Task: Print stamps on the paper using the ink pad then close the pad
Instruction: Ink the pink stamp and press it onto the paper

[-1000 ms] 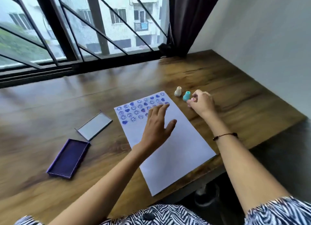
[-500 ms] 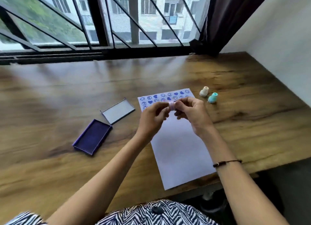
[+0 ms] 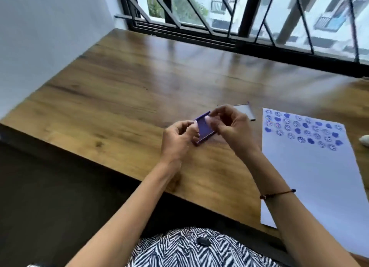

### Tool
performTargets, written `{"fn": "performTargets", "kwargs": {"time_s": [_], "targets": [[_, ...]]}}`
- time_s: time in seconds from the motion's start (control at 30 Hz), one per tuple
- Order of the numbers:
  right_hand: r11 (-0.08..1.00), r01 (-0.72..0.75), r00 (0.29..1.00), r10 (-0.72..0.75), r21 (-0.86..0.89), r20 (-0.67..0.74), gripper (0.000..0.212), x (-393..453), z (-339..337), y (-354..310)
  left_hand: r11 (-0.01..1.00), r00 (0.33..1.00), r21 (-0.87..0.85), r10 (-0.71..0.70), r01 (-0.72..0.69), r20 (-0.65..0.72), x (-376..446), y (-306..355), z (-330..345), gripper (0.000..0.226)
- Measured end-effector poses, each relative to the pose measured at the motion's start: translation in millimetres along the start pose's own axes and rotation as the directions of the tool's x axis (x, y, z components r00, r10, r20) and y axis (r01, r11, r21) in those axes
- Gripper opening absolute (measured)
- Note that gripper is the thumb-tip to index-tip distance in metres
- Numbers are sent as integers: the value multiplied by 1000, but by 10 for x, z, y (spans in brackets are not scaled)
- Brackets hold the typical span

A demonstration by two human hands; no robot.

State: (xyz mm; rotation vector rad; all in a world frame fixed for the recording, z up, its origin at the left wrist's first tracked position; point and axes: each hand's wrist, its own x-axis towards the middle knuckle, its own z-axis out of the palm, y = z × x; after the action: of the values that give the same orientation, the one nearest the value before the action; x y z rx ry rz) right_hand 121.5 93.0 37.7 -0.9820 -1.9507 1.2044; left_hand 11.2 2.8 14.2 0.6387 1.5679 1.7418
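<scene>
The open purple ink pad point(image 3: 204, 129) lies on the wooden table, left of the paper. My right hand point(image 3: 233, 129) pinches a small pale pink stamp point(image 3: 207, 119) over the pad's far end. My left hand point(image 3: 176, 142) has its fingers curled against the pad's left edge; blur hides whether they grip anything. The pad's lid point(image 3: 245, 111) lies flat just beyond my right hand. The white paper point(image 3: 311, 179) at the right carries rows of blue smiley and heart prints across its far end.
A white stamp point(image 3: 364, 141) pokes in at the right edge, past the paper. The table's point(image 3: 119, 99) front edge runs diagonally under my forearms. A white wall stands at the left and a barred window at the back.
My view has swung left. Both hands moved from above the paper to the ink pad, and the right hand brought the pink stamp along. Before that, the right hand picked the stamp up beside the others.
</scene>
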Motion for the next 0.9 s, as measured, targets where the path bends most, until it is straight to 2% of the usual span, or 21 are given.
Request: {"fn": "performTargets", "kwargs": {"time_s": [0.1, 0.23, 0.33, 0.43, 0.57, 0.63, 0.67, 0.73, 0.8, 0.87, 0.9], "targets": [[918, 194, 980, -197, -346, 27, 6, 155, 124, -74, 1000, 994, -15, 21, -23, -105, -16, -23, -204, 11], [723, 312, 947, -184, -616, 263, 12, 241, 274, -82, 998, 989, -54, 15, -23, -145, -47, -59, -254, 9], [636, 352, 928, -143, -686, 343, 13, 222, 318, -71, 999, 987, -51, 6, -14, -162, -34, -87, -214, 9], [628, 342, 927, -103, -698, 362, 13, 273, 357, -98, 998, 985, -62, 5, -16, -172, -3, -61, -188, 9], [655, 357, 912, -91, -666, 400, 12, 358, 434, -223, 997, 968, -59, 38, -55, -248, 149, 22, -224, 10], [611, 258, 959, -66, -748, 276, 13, 208, -91, -124, 993, 998, -118, -3, -4, -57, 40, 21, 325, 10], [678, 231, 965, -69, -698, 252, 14, 255, -49, -104, 996, 998, -86, 10, -16, -63, 55, 32, 273, 11], [846, 150, 982, -67, -512, 176, 14, 171, -28, -81, 997, 995, -67, 36, -42, -96, 53, 40, 223, 10], [952, 11, 1000, -19, -307, -23, 10, -4, -68, -57, 997, 996, -54, 57, -60, -66, 40, 9, 143, 6], [980, -136, 961, 94, -146, -260, 11, -109, -423, 52, 998, 991, -19, 69, -67, 112, -75, -27, 321, 2], [977, -193, 931, 153, -92, -330, 11, -163, -635, 125, 997, 972, 36, 52, -62, 230, -139, -61, 458, 3]]}}
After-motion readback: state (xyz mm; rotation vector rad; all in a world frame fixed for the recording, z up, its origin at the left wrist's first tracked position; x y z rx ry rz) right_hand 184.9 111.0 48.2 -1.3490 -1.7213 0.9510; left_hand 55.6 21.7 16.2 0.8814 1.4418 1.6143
